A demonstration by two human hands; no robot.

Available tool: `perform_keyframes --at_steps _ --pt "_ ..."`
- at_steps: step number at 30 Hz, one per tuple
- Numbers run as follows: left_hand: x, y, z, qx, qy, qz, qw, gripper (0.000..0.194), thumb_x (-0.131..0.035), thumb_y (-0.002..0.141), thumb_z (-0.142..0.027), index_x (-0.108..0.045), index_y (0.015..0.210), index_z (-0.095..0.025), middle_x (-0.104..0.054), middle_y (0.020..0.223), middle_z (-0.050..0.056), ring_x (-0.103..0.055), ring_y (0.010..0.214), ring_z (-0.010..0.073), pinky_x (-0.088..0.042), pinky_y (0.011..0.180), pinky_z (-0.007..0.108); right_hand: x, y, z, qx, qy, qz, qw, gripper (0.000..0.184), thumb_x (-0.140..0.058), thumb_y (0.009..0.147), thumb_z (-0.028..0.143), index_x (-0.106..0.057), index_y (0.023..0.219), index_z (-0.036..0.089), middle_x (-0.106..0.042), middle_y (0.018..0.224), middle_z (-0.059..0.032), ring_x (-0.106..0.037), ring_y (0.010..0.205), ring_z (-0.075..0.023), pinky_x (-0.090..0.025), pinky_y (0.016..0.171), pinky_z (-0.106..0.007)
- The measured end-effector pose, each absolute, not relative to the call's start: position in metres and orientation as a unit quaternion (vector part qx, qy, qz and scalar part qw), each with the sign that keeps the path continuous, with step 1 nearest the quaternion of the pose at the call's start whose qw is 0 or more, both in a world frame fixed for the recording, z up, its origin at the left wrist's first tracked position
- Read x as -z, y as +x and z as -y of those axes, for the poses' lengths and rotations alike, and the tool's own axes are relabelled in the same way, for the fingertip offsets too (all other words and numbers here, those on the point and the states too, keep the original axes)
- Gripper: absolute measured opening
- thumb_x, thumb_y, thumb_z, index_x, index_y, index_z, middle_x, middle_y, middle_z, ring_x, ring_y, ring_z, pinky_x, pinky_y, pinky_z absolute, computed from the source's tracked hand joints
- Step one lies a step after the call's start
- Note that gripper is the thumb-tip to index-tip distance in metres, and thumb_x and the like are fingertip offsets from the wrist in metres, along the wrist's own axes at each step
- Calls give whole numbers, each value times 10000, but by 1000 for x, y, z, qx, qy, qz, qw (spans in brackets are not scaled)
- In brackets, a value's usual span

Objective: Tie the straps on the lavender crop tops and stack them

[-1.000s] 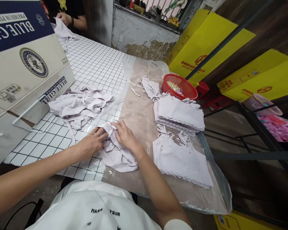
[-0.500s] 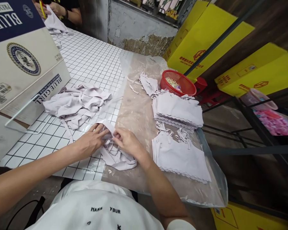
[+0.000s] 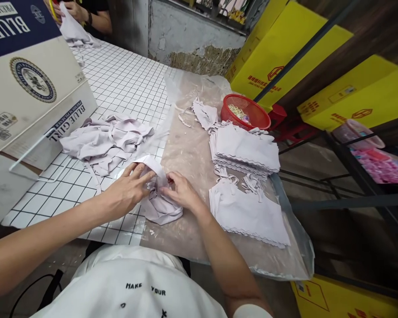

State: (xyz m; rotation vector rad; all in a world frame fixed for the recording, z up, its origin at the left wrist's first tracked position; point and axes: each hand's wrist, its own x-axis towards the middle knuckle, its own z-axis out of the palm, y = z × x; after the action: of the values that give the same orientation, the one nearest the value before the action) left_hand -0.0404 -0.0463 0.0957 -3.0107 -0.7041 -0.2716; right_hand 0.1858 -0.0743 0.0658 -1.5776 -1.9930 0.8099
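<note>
A light lilac cloth garment [image 3: 162, 213] lies crumpled in front of me, partly on the gridded tabletop and partly on clear plastic. My left hand [image 3: 129, 190] rests on its left side, fingers stretched and spread over the fabric. From the right, my right hand [image 3: 183, 193] grips the cloth's raised band near its fingertips; the exact grip is partly hidden. Beyond my left hand is a loose heap of the same cloth [image 3: 109, 139]. To the right lie a neat stack of scalloped-edge garments [image 3: 245, 148] and a smaller stack with ties [image 3: 248, 212].
A large carton [image 3: 36, 84] stands at the left beside a white wire handle [image 3: 33, 176]. A red basket [image 3: 245, 112] sits behind the stacks. Yellow boxes [image 3: 268, 62] and a dark rack are on the right. Another person's hands [image 3: 76, 11] hold cloth at the far left.
The cloth's band has lifted and opened into a wider curve. My right hand has shifted slightly right and up, its thumb and index finger farther apart. My left hand has barely moved.
</note>
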Motion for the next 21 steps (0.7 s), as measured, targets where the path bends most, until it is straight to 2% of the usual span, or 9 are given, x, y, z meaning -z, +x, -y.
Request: perform_keyframes --at_steps 4,8,10,12,14,15,17,19,21 --pt "-101 -43 48 106 -961 253 29 179 -604 723 -53 -731 774 -168 -557 1328 156 -428 1260 408 -353 1057 608 -65 189 73 -196 -646 713 190 122 -608 816 179 -521 735 208 -561 768 -9 -516 754 -172 -383 703 -277" --pt "-107 -50 46 132 -944 300 37 198 -551 732 -26 -696 699 -157 -536 1386 143 -423 1273 414 -358 1041 614 -64 208 79 -86 -743 653 120 126 -518 816 87 -553 779 203 -610 843 -63 -552 850 -216 -399 758 -317" --pt "-111 -53 41 141 -938 314 28 208 -537 739 -30 -699 714 -158 -544 1388 146 -438 1268 411 -351 1036 615 -65 216 84 -84 -756 642 100 147 -500 822 71 -581 832 193 -617 898 -87 -565 900 -237 -424 794 -346" --pt "-114 -54 34 141 -941 309 -5 207 -524 756 -49 -688 710 -165 -613 1298 141 -504 1211 370 -336 1046 605 -68 217 89 -124 -721 670 125 208 -484 826 57 -605 938 184 -605 979 -97 -572 941 -234 -454 836 -361" --pt "-118 -54 26 108 -948 292 -73 190 -511 785 -89 -658 697 -171 -703 1027 116 -611 999 284 -387 1004 538 -71 211 93 -190 -636 726 178 332 -480 832 53 -597 1108 196 -571 1087 -93 -572 988 -212 -476 885 -361" --pt "-121 -54 22 77 -948 284 -121 182 -505 801 -115 -635 686 -172 -696 846 85 -625 835 234 -440 930 471 -72 205 93 -223 -587 751 204 395 -497 835 64 -573 1193 212 -547 1146 -91 -566 1027 -206 -479 915 -364" --pt "-130 -54 14 9 -932 279 -232 194 -500 836 -178 -579 658 -173 -565 579 10 -521 562 155 -460 691 319 -73 190 91 -267 -508 782 244 458 -574 836 119 -538 1277 237 -504 1238 -95 -534 1117 -216 -467 968 -384" --pt "-139 -53 6 -35 -895 273 -350 235 -505 872 -264 -548 660 -174 -484 521 -23 -419 467 116 -360 517 245 -73 179 84 -289 -463 797 259 348 -634 830 170 -599 1172 226 -525 1206 -92 -516 1133 -233 -447 986 -401" --pt "-147 -53 -3 -39 -853 255 -453 277 -531 889 -361 -563 698 -163 -490 552 -26 -403 466 97 -307 462 219 -73 178 75 -322 -436 801 256 125 -624 850 189 -641 972 213 -583 1055 -67 -536 1044 -224 -441 953 -390"
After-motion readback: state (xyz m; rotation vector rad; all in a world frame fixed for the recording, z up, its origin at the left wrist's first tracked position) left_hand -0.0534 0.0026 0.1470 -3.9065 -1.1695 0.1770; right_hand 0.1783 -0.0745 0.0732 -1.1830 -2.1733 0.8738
